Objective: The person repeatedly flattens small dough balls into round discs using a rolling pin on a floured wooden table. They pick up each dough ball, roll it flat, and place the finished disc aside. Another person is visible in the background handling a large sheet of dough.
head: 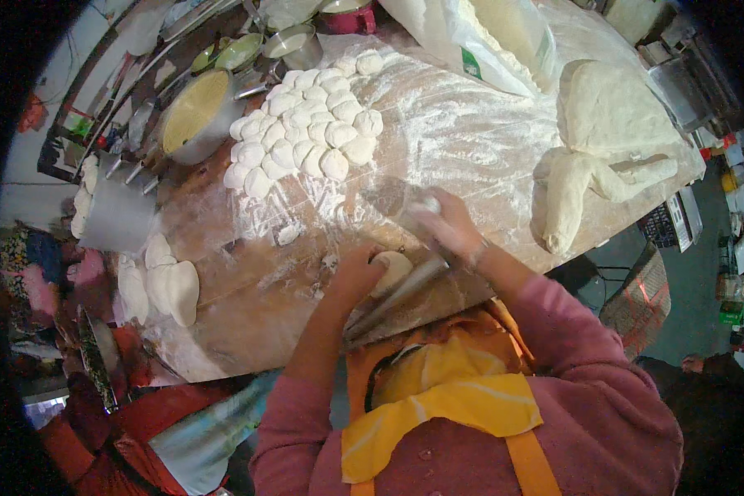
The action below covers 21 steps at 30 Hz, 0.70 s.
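Observation:
On the floured wooden work table (471, 161), my left hand (357, 273) has its fingers and thumb on the edge of a flat round of dough (394, 271). My right hand (447, 223), blurred, is closed around a small pale object (431, 204), whose kind I cannot tell. Between my hands lies a wooden rolling pin (387, 237), partly hidden. Beside the dough round, nearer my body, is a blurred greyish long shape (403, 294). Many small flattened dough pieces (310, 124) lie clustered beyond my left hand.
Large dough (614, 111) and a thick dough strip (564, 201) lie at right. Long dough pieces (172, 285) sit at left, near a metal container (118, 204). A pot of yellow filling (195, 111), a saucepan (294, 46) and an open flour bag (502, 43) stand at the back.

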{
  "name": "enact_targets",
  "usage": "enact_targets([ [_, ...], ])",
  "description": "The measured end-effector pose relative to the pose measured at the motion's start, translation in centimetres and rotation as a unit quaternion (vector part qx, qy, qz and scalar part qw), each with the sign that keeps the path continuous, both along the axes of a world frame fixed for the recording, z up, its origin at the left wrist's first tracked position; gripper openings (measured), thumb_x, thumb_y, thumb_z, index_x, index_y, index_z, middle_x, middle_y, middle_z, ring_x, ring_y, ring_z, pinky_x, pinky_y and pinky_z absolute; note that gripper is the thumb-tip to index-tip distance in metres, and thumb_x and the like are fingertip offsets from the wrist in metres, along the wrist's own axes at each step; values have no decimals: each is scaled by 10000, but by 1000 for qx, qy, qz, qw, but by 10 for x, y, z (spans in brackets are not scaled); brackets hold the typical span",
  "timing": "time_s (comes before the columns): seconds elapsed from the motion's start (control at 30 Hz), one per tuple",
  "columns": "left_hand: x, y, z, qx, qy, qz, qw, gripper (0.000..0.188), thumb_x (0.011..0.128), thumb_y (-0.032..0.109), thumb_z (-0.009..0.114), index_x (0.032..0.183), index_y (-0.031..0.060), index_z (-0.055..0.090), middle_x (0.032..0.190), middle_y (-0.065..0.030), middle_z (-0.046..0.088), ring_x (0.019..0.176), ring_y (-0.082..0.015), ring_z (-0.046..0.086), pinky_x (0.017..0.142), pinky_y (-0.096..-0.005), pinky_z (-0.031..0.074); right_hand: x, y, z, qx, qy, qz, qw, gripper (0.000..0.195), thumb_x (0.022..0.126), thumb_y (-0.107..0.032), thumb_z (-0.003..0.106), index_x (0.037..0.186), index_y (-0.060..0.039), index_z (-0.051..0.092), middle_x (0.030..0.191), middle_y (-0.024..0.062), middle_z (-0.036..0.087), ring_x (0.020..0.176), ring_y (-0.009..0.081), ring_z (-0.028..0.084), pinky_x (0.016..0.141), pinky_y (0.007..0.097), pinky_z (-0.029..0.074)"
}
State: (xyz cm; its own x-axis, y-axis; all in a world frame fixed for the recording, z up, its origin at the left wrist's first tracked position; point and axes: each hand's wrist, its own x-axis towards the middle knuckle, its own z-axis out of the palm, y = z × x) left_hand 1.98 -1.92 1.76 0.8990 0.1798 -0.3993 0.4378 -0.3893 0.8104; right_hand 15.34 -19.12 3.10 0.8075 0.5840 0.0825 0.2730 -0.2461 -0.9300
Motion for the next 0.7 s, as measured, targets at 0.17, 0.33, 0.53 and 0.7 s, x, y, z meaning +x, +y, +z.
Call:
enact_targets([
  [0.17,14,16,20,89,-20,131,987,329,815,217,526,1042,-11,600,985,-226,619,926,-351,594,821,-406,453,28,113,26,-147,-68,97,982,483,777,-499,591,1137,-177,598,961,150,649,885,332,620,781,396,483],
  [0.33,16,22,15,222,5,52,974,287,800,213,546,970,-14,591,962,-234,607,918,-371,586,803,-444,451,28,106,34,-170,-57,81,981,495,762,-502,595,1107,-147,600,916,158,656,872,337,622,764,410,486],
  [0.53,2,9,4,183,-34,72,980,257,755,152,526,939,-17,584,945,-240,598,913,-381,577,800,-447,450,-3,-16,6,-2,39,8,999,317,807,-250,647,1017,-15,615,919,121,620,831,147,557,728,315,467],
  [0.7,-12,1,24,78,22,48,996,270,748,117,494,965,-14,588,931,-241,602,907,-389,575,812,-442,445,18,23,-1,-60,4,49,997,402,794,-346,628,1079,-63,604,961,153,635,852,264,611,742,360,478],
])
